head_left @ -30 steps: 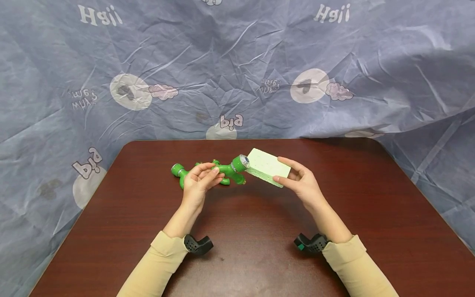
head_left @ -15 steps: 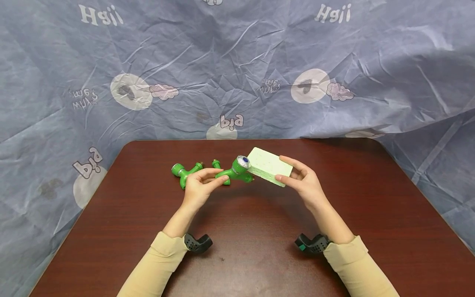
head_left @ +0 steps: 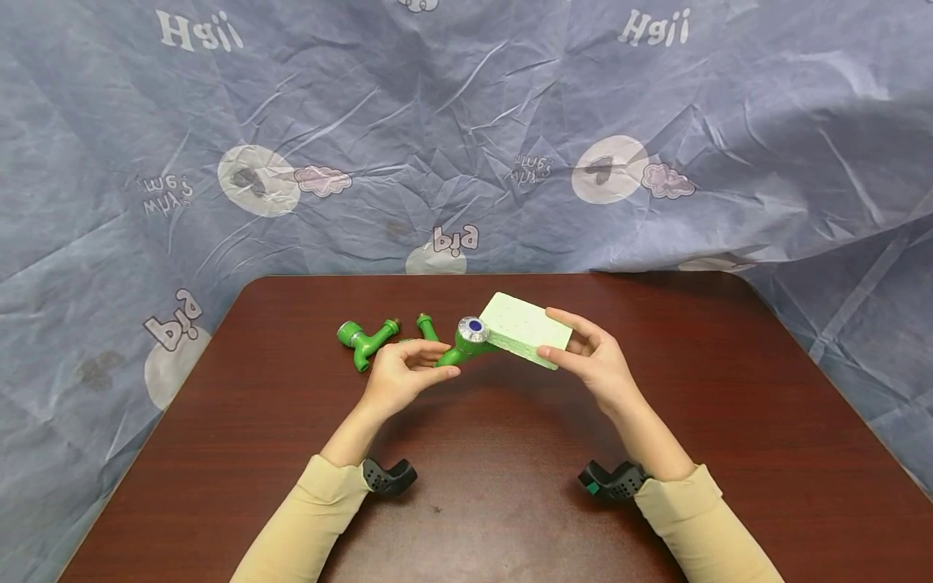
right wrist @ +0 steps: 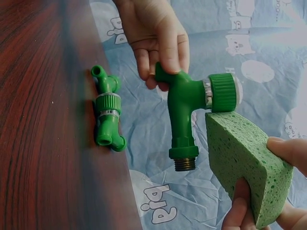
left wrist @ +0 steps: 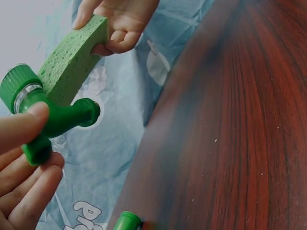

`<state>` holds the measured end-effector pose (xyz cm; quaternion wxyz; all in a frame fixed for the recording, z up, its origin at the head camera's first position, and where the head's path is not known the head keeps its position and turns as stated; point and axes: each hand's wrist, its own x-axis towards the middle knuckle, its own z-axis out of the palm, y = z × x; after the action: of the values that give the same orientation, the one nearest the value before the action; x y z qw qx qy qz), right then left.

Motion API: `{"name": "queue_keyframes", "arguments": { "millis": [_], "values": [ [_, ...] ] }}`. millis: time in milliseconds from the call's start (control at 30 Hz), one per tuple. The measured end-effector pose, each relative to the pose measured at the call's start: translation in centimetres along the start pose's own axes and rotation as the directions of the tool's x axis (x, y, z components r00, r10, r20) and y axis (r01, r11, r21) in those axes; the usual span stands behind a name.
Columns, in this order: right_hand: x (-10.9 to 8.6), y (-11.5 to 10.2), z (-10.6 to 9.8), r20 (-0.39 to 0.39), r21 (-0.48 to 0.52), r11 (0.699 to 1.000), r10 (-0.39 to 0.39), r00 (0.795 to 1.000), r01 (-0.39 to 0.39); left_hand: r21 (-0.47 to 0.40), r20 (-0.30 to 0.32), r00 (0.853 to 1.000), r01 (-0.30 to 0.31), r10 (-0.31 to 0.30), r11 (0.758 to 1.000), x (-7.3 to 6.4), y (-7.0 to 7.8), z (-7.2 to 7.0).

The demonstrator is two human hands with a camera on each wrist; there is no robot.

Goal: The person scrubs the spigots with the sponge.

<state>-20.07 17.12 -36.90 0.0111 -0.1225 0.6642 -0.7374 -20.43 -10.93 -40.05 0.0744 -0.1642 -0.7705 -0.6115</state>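
My left hand pinches a green plastic tap near its spout between thumb and fingers, above the table. The tap's ribbed knob has a silver cap with a blue centre, facing up in the head view. In the right wrist view its brass-coloured threaded end points down. My right hand grips a light green sponge by its right end, thumb on the near side. The sponge's far corner lies right at the knob. In the left wrist view the sponge stands behind the tap.
Two more green taps lie on the dark red-brown table: one left tap beyond my left hand, another tap partly hidden behind the fingers. A blue-grey printed cloth hangs behind the table's far edge.
The tap has turned in my left hand, so its silver-and-blue cap now faces up. The left hand has shifted slightly right and nearer; the right hand and sponge have barely moved.
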Motion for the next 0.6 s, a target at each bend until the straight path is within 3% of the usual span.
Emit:
{"name": "queue_keyframes", "arguments": {
  "millis": [233,433,600],
  "values": [
    [-0.10,-0.17,0.08,0.008,0.005,1.000,-0.024,1.000,0.024,0.007,0.017,0.999,-0.038,0.038,0.999,-0.04,-0.37,0.31],
    [-0.34,-0.46,0.30,0.000,0.076,0.982,-0.173,0.985,0.173,-0.032,-0.022,0.999,-0.032,0.031,0.999,-0.08,-0.19,0.55],
    [-0.53,-0.44,0.69,0.124,0.096,0.958,-0.279,0.952,0.269,-0.031,-0.023,0.999,-0.026,0.025,0.999,-0.11,-0.13,0.69]
  ]
}}
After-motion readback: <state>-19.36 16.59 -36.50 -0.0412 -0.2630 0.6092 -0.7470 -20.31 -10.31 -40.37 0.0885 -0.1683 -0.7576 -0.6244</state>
